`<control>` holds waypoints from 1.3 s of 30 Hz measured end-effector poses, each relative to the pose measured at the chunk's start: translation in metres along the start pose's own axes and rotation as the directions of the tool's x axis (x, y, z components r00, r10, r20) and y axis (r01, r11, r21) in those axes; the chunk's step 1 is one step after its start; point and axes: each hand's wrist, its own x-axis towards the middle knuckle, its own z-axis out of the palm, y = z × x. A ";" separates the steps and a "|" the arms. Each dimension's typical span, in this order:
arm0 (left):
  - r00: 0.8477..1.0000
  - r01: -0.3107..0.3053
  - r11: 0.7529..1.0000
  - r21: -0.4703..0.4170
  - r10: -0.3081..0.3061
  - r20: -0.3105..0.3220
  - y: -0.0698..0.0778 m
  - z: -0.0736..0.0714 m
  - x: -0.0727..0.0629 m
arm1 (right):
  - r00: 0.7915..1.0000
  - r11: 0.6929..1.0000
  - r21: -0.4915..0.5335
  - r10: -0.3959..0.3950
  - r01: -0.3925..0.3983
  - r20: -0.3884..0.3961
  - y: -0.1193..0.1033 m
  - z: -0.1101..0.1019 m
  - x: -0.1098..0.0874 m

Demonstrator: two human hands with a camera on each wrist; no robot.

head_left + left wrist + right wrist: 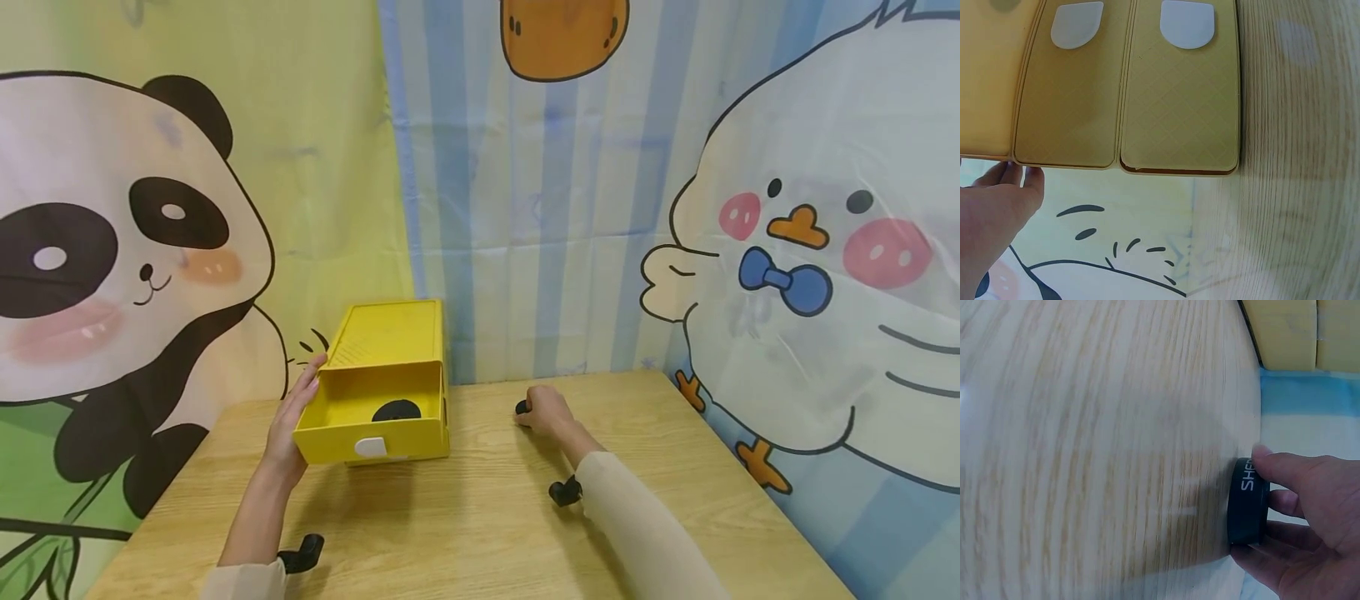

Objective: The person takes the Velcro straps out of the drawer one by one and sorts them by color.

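A small yellow drawer box [390,333] stands on the table, its upper drawer [326,446] pulled out toward me. Inside that drawer lies a flat black round piece [397,410], partly hidden by the drawer front. My left hand [288,429] rests along the box's left side, fingers extended against it near the open drawer. Right of the box, my right hand [551,415] pinches a short black cylinder [1247,503] with white lettering between thumb and fingers, close over the table. The fingers cover part of its lettering.
White pull tabs [1188,24] mark the drawer fronts. The wooden table [480,517] runs back to a printed cloth [525,292] behind the box. Black wrist mounts [303,553] jut from both sleeves.
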 end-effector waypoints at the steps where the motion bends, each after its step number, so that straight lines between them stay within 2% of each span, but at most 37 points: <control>1: 1.000 0.002 1.000 0.002 -0.002 -0.001 0.000 0.000 0.000 | 1.000 1.000 -0.004 0.000 0.000 0.002 0.000 0.000 0.000; 7: 1.000 0.005 1.000 0.012 -0.005 -0.011 0.000 0.000 0.000 | 1.000 1.000 -0.006 -0.009 0.009 -0.006 0.003 0.003 -0.001; 13: 1.000 0.015 1.000 0.023 -0.015 -0.003 0.000 0.001 -0.002 | 1.000 1.000 0.002 0.015 -0.015 0.001 0.001 -0.001 -0.001; 20: 1.000 0.001 1.000 0.015 -0.001 -0.002 0.000 0.001 0.000 | 0.994 0.998 0.024 -0.048 0.050 -0.102 -0.025 -0.022 0.000; 26: 1.000 0.007 1.000 -0.008 -0.007 -0.004 -0.003 0.001 -0.001 | 0.984 0.989 0.083 -0.110 0.123 -0.143 -0.049 -0.036 -0.001; 30: 1.000 0.004 1.000 -0.014 -0.004 0.006 -0.005 0.001 -0.003 | 0.968 0.975 0.115 -0.165 0.189 -0.191 -0.059 -0.042 -0.001; 34: 1.000 -0.010 1.000 -0.016 0.010 0.010 -0.005 0.001 -0.003 | 0.943 0.953 0.138 -0.230 0.268 -0.240 -0.073 -0.053 -0.003; 36: 1.000 -0.017 1.000 -0.019 0.017 0.011 -0.004 0.001 -0.002 | 0.925 0.938 0.158 -0.259 0.310 -0.278 -0.082 -0.060 -0.006; 39: 1.000 -0.018 1.000 -0.019 0.019 0.018 -0.003 0.000 -0.002 | 0.884 0.903 0.177 -0.317 0.392 -0.345 -0.097 -0.071 -0.012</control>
